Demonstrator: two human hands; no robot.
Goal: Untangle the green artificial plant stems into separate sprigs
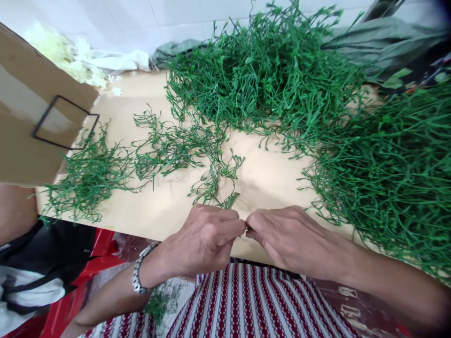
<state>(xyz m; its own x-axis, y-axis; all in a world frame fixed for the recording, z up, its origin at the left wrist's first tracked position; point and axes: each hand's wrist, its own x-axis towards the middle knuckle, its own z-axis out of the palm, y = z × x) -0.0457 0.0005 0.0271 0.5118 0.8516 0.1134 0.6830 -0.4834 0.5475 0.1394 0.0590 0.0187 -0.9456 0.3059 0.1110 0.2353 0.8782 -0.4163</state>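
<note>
My left hand (213,237), with a metal watch on its wrist, is closed in a pinch at the table's near edge. Fingertip to fingertip with it, my right hand (287,234) pinches too. A tiny dark bit shows between the fingertips, too small to name. Just beyond my left knuckles lies a green sprig (229,201), thin-stemmed with small forked tips, perhaps plastic; whether my fingers hold part of it is hidden. Loose green stems (176,145) of the same kind trail across the table (162,206) ahead of my hands.
A large heap of green stems (260,80) lies at the back, another heap (391,173) at the right. A smaller pile (91,178) sits left, beside a cardboard box (31,112). Pale flowers (52,47) lie behind it. Another person's arm (16,211) and a red stool (102,253) are at left.
</note>
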